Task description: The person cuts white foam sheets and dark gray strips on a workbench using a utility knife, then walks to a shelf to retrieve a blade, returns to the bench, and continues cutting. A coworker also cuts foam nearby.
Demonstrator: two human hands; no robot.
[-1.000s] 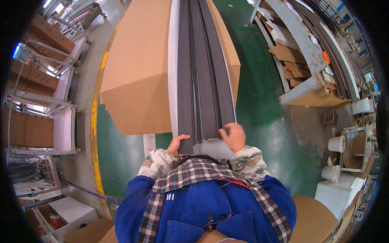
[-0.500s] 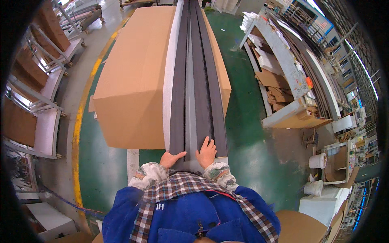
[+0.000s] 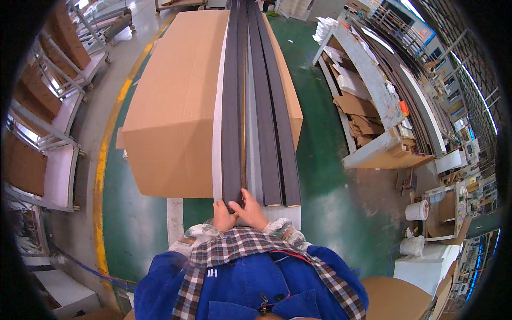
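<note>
Long dark grey strips [image 3: 268,133] lie side by side, running away from me on a large cardboard box. My left hand [image 3: 224,215] is closed at the near end of the leftmost dark strip [image 3: 232,133], by its left edge. Beside it, my right hand [image 3: 252,211] holds the same end from the right, its fingers along the strip's right edge and its thumb near the left hand. The strip hides some of the left fingers. A thin golden-brown edge shows along this strip's right side, then a lighter grey band [image 3: 254,160].
The cardboard box [image 3: 170,122] stands under and left of the strips. To the right, a workbench [image 3: 368,80] bears long strips, with cardboard scraps on its shelf. Wheeled racks [image 3: 58,128] line the left, past a yellow floor line [image 3: 100,197]. White buckets [image 3: 417,211] stand at right.
My right hand has moved left from the strips on the right to the leftmost strip's end. A golden-brown edge now shows beside that strip, and the pale strip on its left looks narrower.
</note>
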